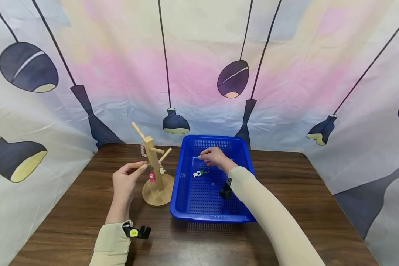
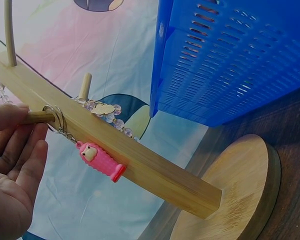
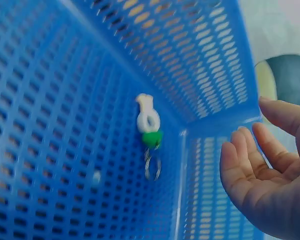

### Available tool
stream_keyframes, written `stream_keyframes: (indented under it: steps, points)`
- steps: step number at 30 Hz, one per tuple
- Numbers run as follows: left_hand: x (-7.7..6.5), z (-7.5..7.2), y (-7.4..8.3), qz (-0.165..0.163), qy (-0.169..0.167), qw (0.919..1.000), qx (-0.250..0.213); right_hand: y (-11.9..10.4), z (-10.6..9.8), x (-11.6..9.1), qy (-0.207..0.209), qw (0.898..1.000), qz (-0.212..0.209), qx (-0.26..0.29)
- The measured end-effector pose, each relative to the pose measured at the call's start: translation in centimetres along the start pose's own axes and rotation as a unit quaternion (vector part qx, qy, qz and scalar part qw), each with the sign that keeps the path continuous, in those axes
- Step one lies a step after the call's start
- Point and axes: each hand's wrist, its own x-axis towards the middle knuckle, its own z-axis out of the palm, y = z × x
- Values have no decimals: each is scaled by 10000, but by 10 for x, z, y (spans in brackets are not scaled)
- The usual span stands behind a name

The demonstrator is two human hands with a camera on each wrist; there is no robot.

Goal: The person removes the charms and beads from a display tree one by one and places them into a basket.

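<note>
My left hand (image 1: pixel 123 181) pinches a short wooden peg (image 2: pixel 34 118) on the left side of a wooden stand (image 1: pixel 149 142). On that peg hangs a keychain with a pink figure (image 2: pixel 101 159), its ring close to the post. A beaded bracelet (image 1: pixel 143 148) hangs from the stand's upper peg, and another bracelet with a pale charm (image 2: pixel 104 108) from a peg on the other side. My right hand (image 1: pixel 215 157) is over a blue plastic basket (image 1: pixel 175 188), its fingers loosely curved and holding nothing. Below it, a white and green keychain (image 3: pixel 149 121) with a metal ring lies in the basket.
The basket stands right beside the stand's round base (image 1: pixel 156 199) on a dark wooden table (image 1: pixel 302 192). Behind the table hangs a cloth backdrop (image 1: pixel 199 74) printed with lamps. Bare pegs (image 1: pixel 165 154) stick out from the stand toward the basket.
</note>
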Motion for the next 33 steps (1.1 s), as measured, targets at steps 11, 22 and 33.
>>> stream_keyframes:
  steps: [11, 22, 33]
  points:
    - [1, -1, -3, -56, 41, 10000, 67, -18, 6, -11, -347, 9973, -227, 602]
    - [0, -1, -2, 86, 60, 9995, -301, -44, 23, -19, -666, 9921, -506, 931]
    - [0, 1, -2, 61, 29, 9996, -262, -56, 46, -17, -662, 9864, -644, 1360]
